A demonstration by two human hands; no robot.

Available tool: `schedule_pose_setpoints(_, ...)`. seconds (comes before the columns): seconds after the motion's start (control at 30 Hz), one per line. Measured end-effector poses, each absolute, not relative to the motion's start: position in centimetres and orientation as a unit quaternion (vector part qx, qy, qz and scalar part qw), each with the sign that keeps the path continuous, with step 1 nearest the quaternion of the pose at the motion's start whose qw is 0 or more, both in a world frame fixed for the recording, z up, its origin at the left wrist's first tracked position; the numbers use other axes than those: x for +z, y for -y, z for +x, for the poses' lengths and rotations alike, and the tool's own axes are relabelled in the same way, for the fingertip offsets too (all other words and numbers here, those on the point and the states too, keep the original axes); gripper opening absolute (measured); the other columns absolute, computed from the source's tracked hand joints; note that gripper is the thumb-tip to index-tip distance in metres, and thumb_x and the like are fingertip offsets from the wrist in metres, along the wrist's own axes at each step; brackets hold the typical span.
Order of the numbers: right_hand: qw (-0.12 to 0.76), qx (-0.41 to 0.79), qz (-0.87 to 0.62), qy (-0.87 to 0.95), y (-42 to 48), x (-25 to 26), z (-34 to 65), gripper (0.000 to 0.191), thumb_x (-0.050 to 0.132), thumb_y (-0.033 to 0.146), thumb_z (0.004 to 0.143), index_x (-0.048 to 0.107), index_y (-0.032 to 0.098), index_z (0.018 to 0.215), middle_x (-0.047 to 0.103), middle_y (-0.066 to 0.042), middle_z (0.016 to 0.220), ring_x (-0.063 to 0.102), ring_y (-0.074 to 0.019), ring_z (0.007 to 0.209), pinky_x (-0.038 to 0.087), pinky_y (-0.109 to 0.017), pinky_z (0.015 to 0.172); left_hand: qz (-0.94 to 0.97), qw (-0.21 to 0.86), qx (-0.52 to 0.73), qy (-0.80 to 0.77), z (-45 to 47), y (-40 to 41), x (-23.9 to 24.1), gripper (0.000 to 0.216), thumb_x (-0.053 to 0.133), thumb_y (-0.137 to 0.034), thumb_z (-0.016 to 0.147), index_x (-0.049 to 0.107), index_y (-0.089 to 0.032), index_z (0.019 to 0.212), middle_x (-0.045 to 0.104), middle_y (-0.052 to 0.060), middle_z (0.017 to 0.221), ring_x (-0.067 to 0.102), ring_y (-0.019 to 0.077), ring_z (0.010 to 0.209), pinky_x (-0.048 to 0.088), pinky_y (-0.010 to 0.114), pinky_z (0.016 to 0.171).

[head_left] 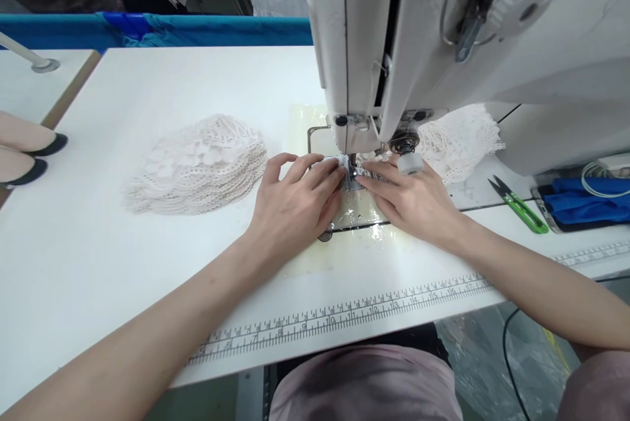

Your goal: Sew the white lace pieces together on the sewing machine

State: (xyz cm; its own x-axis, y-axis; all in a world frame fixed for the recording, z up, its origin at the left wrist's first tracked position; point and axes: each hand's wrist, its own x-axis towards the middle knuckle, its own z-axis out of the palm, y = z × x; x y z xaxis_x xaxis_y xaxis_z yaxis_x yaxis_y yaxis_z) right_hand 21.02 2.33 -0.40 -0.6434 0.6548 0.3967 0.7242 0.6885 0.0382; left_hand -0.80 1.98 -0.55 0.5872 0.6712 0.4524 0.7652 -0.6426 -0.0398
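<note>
At the sewing machine's presser foot, a small piece of white lace lies on the metal needle plate, mostly hidden by fingers. My left hand curves over its left side, fingertips pressed down close to the foot. From the right, my right hand grips the lace with its fingers drawn together, tips just beside the foot. A thick pile of white lace pieces lies left of my left hand. More white lace rests behind my right hand, under the machine arm.
The sewing machine head towers over my hands. Green-handled thread snips lie at the right, beside a phone with blue cloth on it. A printed ruler runs along the table's front edge. Two black-tipped, finger-like shapes reach in at the left.
</note>
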Motion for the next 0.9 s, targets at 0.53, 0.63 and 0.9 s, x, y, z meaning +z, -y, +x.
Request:
schedule_pose_setpoints(0.53, 0.269, 0.748, -0.332, 0.508, -1.9, 2.1, 20.9, 0.038, 0.079, 0.009, 0.063, 0.063, 0.018, 0.097, 0.069, 0.001, 0.089, 0.067, -0.0106, 0.081, 0.056, -0.025, 0.073, -0.672, -0.575, -0.316, 0.344, -2.6, -1.3, 2.2, 0.023, 0.055, -0.035, 0.090, 0.062, -0.019, 0.075, 0.065, 0.005, 0.080, 0.063, 0.0173, 0.074, 0.053, 0.032, 0.065)
schedule_pose_setpoints(0.63, 0.270, 0.754, -0.331, 0.499, -1.8, 1.8, 20.6, 0.052, 0.079, 0.003, 0.057, 0.059, 0.016, 0.103, 0.068, 0.001, 0.090, 0.066, -0.0103, 0.084, 0.056, -0.024, 0.075, -0.636, -0.598, -0.337, 0.353, -3.0, -1.4, 2.3, 0.028, 0.056, -0.039, 0.089, 0.057, -0.019, 0.069, 0.055, 0.000, 0.067, 0.054, 0.0126, 0.063, 0.046, 0.027, 0.059)
schedule_pose_setpoints(0.9, 0.281, 0.736, -0.290, 0.544, -1.0, 2.6, 20.5, 0.014, 0.072, 0.019, 0.077, 0.066, 0.017, 0.090, 0.069, 0.000, 0.085, 0.065, -0.0096, 0.077, 0.055, -0.026, 0.074, -0.670, -0.543, -0.333, 0.382, -2.4, -1.3, 2.9, 0.033, 0.055, -0.042, 0.087, 0.047, -0.019, 0.065, 0.042, -0.003, 0.060, 0.039, 0.0111, 0.055, 0.031, 0.026, 0.052)
